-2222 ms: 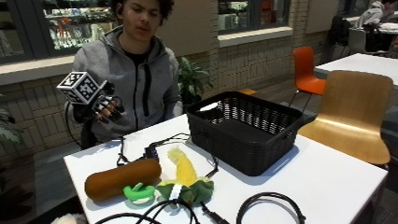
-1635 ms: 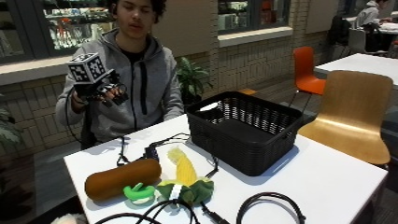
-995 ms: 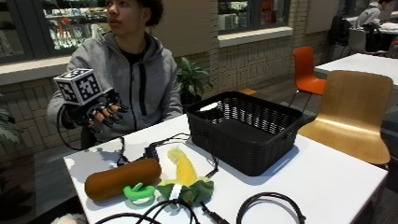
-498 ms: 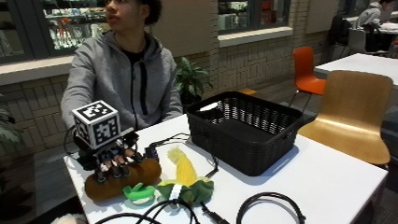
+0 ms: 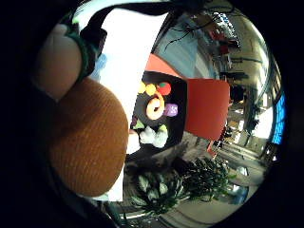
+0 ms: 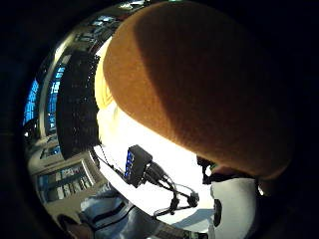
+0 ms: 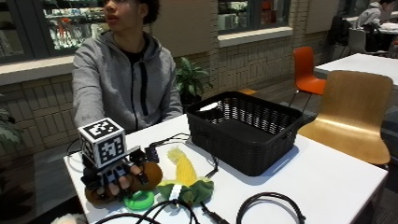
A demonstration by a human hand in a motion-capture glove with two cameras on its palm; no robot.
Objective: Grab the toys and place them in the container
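Grip [image 7: 118, 179] lowered onto brown plush toy [image 7: 149, 173], fingers curled around it.

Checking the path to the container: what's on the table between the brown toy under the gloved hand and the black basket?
In the outside view, the corn toy lies between the brown toy and the basket, beside a black cable on the white table.

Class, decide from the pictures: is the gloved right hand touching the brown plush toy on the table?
Touching. In the outside view the right hand lies on the brown plush toy, its fingers curled over the top, with no gap showing.
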